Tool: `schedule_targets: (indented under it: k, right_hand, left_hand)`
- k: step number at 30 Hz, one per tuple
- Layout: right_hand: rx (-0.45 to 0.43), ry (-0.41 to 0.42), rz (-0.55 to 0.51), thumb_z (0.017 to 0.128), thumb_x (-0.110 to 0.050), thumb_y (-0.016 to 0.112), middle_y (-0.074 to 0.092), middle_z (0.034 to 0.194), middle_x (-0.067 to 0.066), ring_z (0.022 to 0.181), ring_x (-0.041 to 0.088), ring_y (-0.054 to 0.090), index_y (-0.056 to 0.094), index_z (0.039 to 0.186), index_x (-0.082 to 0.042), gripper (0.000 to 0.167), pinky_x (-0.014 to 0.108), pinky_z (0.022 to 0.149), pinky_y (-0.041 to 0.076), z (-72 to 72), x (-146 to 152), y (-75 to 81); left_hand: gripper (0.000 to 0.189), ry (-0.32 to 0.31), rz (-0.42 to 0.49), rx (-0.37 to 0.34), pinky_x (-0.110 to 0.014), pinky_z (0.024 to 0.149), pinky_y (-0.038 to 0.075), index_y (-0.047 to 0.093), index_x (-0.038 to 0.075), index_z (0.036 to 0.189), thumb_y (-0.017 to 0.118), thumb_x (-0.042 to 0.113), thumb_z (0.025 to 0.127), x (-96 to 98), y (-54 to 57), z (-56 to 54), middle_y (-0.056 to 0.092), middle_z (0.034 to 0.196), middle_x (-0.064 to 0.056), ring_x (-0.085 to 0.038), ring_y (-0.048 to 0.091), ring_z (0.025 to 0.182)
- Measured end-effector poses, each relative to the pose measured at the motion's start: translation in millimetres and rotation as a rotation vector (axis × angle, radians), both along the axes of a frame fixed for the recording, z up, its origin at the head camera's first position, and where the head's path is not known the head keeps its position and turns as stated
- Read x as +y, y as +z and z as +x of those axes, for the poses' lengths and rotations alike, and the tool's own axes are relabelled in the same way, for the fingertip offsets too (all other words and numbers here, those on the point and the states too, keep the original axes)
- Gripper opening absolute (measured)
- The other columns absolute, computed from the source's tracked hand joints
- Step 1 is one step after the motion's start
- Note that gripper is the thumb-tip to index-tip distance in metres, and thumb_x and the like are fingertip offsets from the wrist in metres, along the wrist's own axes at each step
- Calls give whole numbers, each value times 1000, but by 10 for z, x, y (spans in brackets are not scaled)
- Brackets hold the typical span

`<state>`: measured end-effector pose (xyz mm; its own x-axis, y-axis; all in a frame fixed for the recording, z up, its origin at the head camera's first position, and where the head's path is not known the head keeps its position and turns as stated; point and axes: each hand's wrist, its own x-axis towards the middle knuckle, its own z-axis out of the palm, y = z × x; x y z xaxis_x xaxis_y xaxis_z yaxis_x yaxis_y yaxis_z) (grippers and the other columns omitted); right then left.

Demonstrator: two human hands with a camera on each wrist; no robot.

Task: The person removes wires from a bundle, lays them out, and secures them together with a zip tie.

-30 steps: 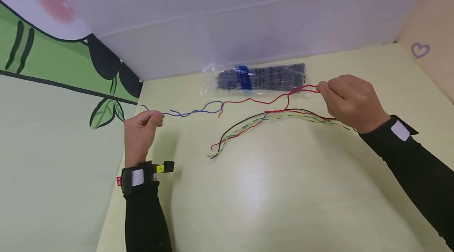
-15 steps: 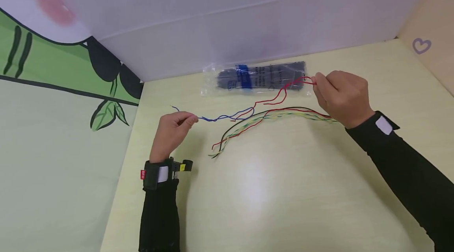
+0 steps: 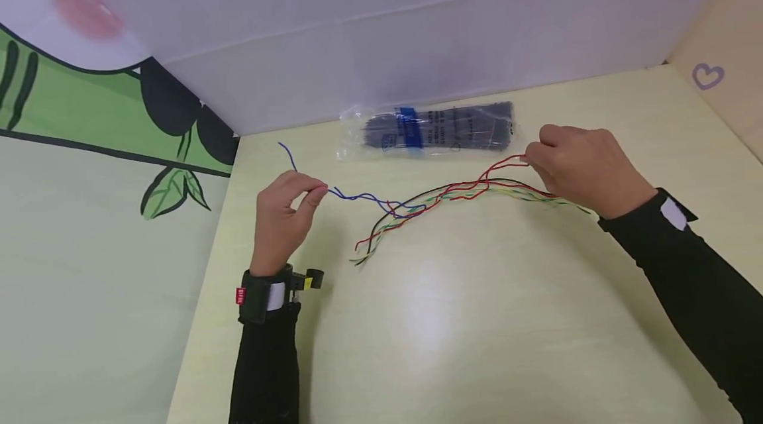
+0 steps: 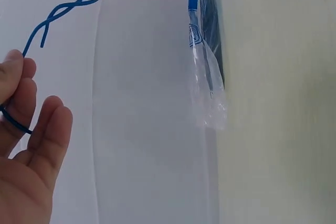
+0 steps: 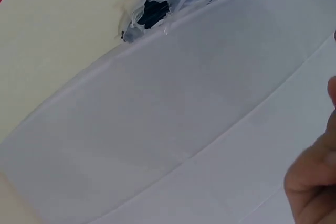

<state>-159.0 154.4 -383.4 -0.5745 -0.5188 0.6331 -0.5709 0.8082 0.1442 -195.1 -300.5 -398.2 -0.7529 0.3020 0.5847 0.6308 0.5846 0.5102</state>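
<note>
In the head view, my left hand [image 3: 283, 218] pinches a blue wire [image 3: 357, 197] between thumb and forefinger. One end of that wire sticks up behind the hand, and it also crosses the fingers in the left wrist view. My right hand [image 3: 587, 169] pinches a doubled red wire [image 3: 507, 159]. The blue wire's loop meets the red wire near the middle; whether they are hooked together is hard to see. Both sag across a curved bundle of black, red and yellow-green wires [image 3: 383, 232] on the table. Only part of my right hand [image 5: 315, 177] shows in the right wrist view.
A clear plastic bag of dark zip ties [image 3: 438, 129] lies at the back of the table [image 3: 429, 318], against a pale wall [image 3: 387, 26]. A wall with a green printed figure [image 3: 83, 106] borders the left side.
My left hand has moved right, nearer my right hand. The joined blue and red wires have gone from stretched to slack, dropping onto the bundle. My right hand shifted left, then back right.
</note>
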Motion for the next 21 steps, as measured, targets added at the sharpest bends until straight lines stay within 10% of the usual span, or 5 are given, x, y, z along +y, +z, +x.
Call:
schedule_targets:
  k: [6, 13, 21]
  right_hand:
    - [338, 7, -362, 90, 4, 58, 42, 59, 13, 48, 29, 35, 61, 82, 0, 10, 41, 43, 22, 30, -93, 74]
    - [84, 295, -646, 87, -1, 48, 71, 74, 15, 63, 17, 63, 75, 97, 2, 29, 13, 64, 39, 163, -278, 160]
    - [185, 429, -388, 99, -16, 57, 75, 90, 18, 71, 25, 70, 76, 99, 1, 26, 32, 62, 54, 202, -359, 94]
  left_hand:
    - [13, -45, -93, -188, -24, 67, 43, 75, 12, 97, 66, 21, 94, 40, 58, 66, 68, 82, 0, -11, 54, 75]
    - [25, 75, -115, -270, -28, 54, 32, 72, 13, 102, 57, 32, 100, 42, 29, 69, 55, 70, -2, -18, 42, 60]
    - [29, 223, -64, -332, -31, 51, 31, 73, 12, 101, 54, 35, 101, -37, -3, 65, 53, 67, -6, -23, 44, 60]
